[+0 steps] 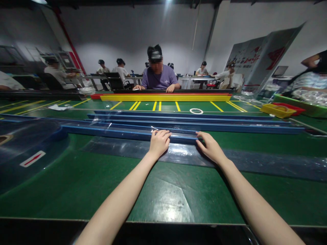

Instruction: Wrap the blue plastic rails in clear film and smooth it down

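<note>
A long blue plastic channel strip (122, 132) lies across the green table in front of me. My left hand (160, 141) bends its fingers over the strip near its right part, gripping it. At the right end of the strip, my right hand (209, 147) has its thumb on the near side and its fingers on the far side, holding that end. Under both wrists stretches a flat band of clear plastic film (122, 147). A large roll of clear film (30, 149), bearing a white label with a red arrow, lies at the left.
More blue strips (230, 126) lie just beyond my hands. A white ring (196, 111), yellow strip (166, 98), yellow tray (278, 110) and green bin (310, 108) are farther off. A co-worker (159, 76) sits opposite; several other people sit behind.
</note>
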The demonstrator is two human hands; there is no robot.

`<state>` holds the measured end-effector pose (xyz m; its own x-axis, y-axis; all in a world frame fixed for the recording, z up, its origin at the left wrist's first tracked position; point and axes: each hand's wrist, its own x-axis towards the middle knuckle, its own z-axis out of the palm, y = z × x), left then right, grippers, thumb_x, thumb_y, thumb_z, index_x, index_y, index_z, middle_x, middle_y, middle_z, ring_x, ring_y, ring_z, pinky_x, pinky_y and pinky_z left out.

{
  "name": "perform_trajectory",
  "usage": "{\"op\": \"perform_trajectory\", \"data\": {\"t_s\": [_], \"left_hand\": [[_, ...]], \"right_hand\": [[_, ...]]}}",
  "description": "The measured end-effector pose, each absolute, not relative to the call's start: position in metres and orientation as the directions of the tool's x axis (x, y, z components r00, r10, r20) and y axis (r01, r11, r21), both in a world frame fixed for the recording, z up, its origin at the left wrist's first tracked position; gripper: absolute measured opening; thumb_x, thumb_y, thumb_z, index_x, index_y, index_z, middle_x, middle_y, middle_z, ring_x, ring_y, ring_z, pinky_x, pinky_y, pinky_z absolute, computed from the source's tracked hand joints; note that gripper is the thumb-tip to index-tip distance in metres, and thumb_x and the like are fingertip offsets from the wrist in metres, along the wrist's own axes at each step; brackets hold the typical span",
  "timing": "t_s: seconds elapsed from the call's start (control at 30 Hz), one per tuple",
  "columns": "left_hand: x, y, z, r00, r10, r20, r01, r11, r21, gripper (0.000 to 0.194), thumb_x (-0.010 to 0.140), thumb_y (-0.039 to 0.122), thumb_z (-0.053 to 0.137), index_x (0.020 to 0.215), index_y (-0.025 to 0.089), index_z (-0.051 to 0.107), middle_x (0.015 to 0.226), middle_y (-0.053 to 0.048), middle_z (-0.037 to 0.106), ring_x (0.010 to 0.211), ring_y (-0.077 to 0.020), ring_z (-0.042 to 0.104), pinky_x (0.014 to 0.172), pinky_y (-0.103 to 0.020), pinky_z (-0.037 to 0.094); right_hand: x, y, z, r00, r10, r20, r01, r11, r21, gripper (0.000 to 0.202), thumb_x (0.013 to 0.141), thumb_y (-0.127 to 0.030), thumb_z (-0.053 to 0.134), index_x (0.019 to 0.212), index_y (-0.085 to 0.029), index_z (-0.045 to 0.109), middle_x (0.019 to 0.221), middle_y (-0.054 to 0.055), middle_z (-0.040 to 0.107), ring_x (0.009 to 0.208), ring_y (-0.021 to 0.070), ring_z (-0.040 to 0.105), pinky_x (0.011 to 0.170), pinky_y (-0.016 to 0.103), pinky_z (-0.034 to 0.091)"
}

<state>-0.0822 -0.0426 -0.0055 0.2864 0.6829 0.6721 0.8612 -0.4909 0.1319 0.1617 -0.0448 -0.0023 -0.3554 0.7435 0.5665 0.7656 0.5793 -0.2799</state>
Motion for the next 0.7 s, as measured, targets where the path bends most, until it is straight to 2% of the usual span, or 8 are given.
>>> {"op": "perform_trajectory", "data": {"t_s": [0.27, 0.47, 0.7], "left_hand": [[-0.0795, -0.0436, -0.0032, 0.285, 0.711, 0.643, 0.874, -0.468, 0.129, 0.022, 0.082, 0.020, 0.040, 0.091, 0.021, 0.060, 0.101, -0.003, 0.063, 0.096, -0.0159, 0.053, 0.083, -0.033, 0.031], [-0.0803, -0.0445, -0.0011, 0.322, 0.726, 0.608, 0.896, -0.441, 0.053, 0.026, 0.088, 0.029, 0.034, 0.088, 0.020, 0.059, 0.089, -0.004, 0.063, 0.085, -0.0168, 0.052, 0.077, -0.033, 0.030], [-0.0803, -0.0444, -0.0012, 0.336, 0.725, 0.601, 0.901, -0.433, 0.017, 0.031, 0.090, 0.033, 0.029, 0.089, 0.020, 0.057, 0.086, -0.004, 0.061, 0.082, -0.0169, 0.050, 0.074, -0.033, 0.028]], "right_hand": [[0.1602, -0.0450, -0.0056, -0.336, 0.764, 0.551, 0.763, 0.563, -0.316, 0.029, 0.082, -0.032, 0.038, 0.105, -0.019, 0.053, 0.107, 0.009, 0.059, 0.103, 0.0195, 0.053, 0.090, 0.038, 0.040], [0.1591, -0.0453, -0.0035, -0.328, 0.790, 0.518, 0.780, 0.536, -0.323, 0.027, 0.082, -0.030, 0.039, 0.098, -0.019, 0.057, 0.099, 0.008, 0.063, 0.092, 0.0185, 0.058, 0.083, 0.034, 0.044], [0.1587, -0.0441, -0.0041, -0.315, 0.789, 0.528, 0.779, 0.533, -0.331, 0.025, 0.081, -0.029, 0.040, 0.096, -0.020, 0.057, 0.096, 0.007, 0.063, 0.090, 0.0186, 0.057, 0.082, 0.034, 0.043]]}}
